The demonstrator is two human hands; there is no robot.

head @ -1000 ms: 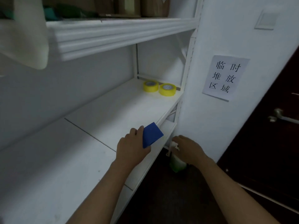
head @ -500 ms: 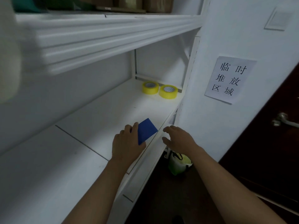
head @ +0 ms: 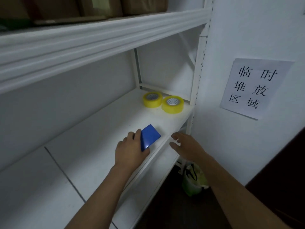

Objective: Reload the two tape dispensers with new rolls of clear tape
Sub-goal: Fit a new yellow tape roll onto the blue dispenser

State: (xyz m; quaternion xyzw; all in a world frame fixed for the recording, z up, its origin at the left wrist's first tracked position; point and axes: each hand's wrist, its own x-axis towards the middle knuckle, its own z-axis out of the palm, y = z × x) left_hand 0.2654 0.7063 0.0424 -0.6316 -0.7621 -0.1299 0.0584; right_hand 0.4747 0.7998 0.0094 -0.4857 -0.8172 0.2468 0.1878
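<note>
White shelving fills the view, and the middle shelf (head: pixel 92 129) runs away from the camera toward a far corner against the wall. Nearest, the left hand (head: pixel 132 148) rests over the shelf near its front edge, fingers closed around a flat blue object (head: pixel 149 137) whose purpose cannot be told; it may be part of a dispenser, but no tape dispenser is plainly seen. Just beside it, off the front lip, the right hand (head: pixel 186 147) hovers open and empty, fingers spread. The step in hand looks like reaching for fresh tape, so the free right hand is best placed to travel along the shelf and pinch one roll by its outer wall or through the core. Farther back, near the corner upright, two yellowish rolls lie flat and touching: the left roll (head: pixel 152 99) and the right roll (head: pixel 172 104), the latter closer to the front edge. Taking the right roll first should avoid nudging its neighbour. Nothing lies on the shelf between hands and rolls. Below, a green-and-white bag (head: pixel 194 182) sits on the floor; on the wall hangs a paper sign (head: pixel 254 87); cardboard boxes (head: pixel 99 5) sit on the upper shelf.
</note>
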